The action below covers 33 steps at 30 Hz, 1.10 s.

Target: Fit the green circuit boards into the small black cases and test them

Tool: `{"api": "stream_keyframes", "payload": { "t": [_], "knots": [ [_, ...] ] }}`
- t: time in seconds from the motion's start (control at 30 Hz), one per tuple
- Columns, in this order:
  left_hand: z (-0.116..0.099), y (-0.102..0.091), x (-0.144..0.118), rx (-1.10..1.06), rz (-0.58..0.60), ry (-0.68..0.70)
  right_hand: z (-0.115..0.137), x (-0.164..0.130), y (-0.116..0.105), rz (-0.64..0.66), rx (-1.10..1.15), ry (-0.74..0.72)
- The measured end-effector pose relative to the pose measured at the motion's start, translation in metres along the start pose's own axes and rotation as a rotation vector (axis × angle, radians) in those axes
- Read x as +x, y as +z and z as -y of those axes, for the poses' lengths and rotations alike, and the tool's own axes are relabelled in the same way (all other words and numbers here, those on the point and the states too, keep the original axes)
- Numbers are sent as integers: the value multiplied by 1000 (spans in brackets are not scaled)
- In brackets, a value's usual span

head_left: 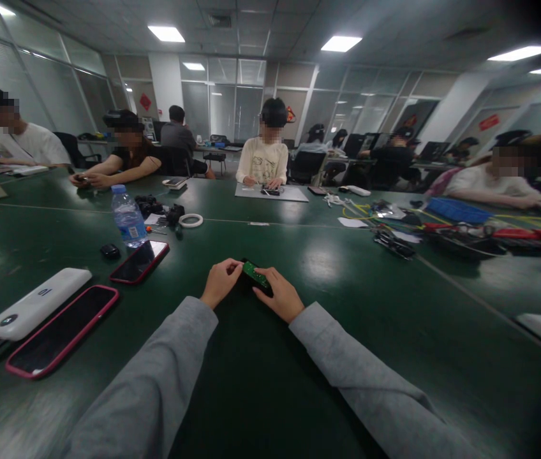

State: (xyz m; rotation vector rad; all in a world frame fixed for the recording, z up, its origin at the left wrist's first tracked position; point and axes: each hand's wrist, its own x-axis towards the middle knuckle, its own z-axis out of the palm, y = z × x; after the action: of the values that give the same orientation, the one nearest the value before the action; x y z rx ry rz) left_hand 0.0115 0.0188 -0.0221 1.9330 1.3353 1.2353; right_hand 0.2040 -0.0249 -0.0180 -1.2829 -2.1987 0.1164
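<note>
A small green circuit board (252, 273) sits in or on a dark case just above the table, between my two hands. My right hand (279, 292) is closed round its near right end, thumb below and fingers on top. At the far left end of the board, my left hand (222, 280) is closed, its fingertips pinched against the corner. Whether a small part is between those fingertips is hidden. Grey sleeves cover both my forearms.
Left of my hands lie two red-edged phones (140, 261), a white power bank (36, 305), a black earbud case (110, 251) and a water bottle (128, 217). A tape roll (191, 220) is farther back. Cables and a blue tray (459, 210) lie at right. Several people sit around.
</note>
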Motion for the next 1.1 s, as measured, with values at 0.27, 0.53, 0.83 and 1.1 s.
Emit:
{"api": "stream_keyframes", "payload": {
  "t": [0.27, 0.53, 0.83, 1.1],
  "knots": [
    [-6, -4, -2, 70, 19, 8, 3, -1, -2, 17, -14, -1],
    [-19, -9, -6, 406, 22, 74, 1, 0, 0, 8, -18, -2],
    [-22, -9, -9, 455, 38, 68, 1, 0, 1, 9, -18, 2],
    [-23, -9, -9, 449, 68, 75, 1, 0, 1, -10, -5, -10]
  ]
}}
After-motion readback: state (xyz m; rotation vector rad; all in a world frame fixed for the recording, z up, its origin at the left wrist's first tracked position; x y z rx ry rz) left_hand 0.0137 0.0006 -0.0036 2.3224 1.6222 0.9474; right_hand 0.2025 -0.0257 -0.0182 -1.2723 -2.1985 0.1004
